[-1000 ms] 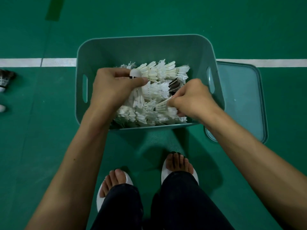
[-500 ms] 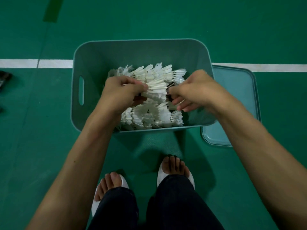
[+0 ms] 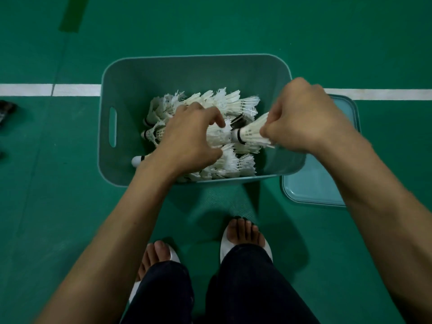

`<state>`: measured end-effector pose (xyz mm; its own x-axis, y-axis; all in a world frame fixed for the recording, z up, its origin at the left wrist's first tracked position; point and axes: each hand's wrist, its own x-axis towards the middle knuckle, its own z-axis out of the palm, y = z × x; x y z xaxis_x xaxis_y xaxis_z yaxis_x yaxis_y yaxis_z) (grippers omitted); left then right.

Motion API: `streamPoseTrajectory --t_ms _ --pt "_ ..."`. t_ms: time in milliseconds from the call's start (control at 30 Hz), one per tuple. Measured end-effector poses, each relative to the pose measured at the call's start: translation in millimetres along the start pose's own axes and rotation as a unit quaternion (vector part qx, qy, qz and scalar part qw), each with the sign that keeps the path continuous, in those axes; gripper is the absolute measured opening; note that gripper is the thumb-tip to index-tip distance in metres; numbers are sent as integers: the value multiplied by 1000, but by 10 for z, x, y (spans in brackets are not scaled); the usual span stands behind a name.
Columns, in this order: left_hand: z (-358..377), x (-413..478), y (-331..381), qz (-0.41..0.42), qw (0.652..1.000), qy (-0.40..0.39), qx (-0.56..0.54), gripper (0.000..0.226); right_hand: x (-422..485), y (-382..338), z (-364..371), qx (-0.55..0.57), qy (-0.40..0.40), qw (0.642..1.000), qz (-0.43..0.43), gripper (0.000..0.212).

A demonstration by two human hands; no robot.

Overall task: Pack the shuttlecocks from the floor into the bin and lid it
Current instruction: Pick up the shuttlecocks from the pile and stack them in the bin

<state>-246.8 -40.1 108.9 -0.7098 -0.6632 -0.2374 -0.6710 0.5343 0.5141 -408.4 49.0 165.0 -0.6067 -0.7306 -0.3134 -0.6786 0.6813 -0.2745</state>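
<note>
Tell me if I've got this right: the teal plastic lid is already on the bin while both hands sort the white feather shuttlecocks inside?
Not quite. The head view shows the teal plastic lid lying on the green floor beside the open teal plastic bin; both hands are in the white feather shuttlecocks.

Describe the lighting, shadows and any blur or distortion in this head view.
Head view: dim, even light; soft shadow on the floor below the bin; wide-angle bowing of its rim; slight motion blur on the right hand gripping a shuttlecock.

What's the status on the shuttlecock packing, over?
Right hand gripping one shuttlecock over bin. Left hand on the pile. Lid off, on floor. Nothing blocking.
</note>
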Motion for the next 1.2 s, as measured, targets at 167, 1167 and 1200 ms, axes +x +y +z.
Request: streamPoseTrajectory --t_ms 167,1167,1200 --pt "35 79 101 27 987 -51 150 62 -57 -198 119 -74 -62 995 -20 24" --pt "143 165 -55 27 981 -42 187 48 338 -45 681 234 -273 929 94 13" --pt "145 165 -66 27 982 -43 181 45 335 -32 684 239 -285 922 103 15"
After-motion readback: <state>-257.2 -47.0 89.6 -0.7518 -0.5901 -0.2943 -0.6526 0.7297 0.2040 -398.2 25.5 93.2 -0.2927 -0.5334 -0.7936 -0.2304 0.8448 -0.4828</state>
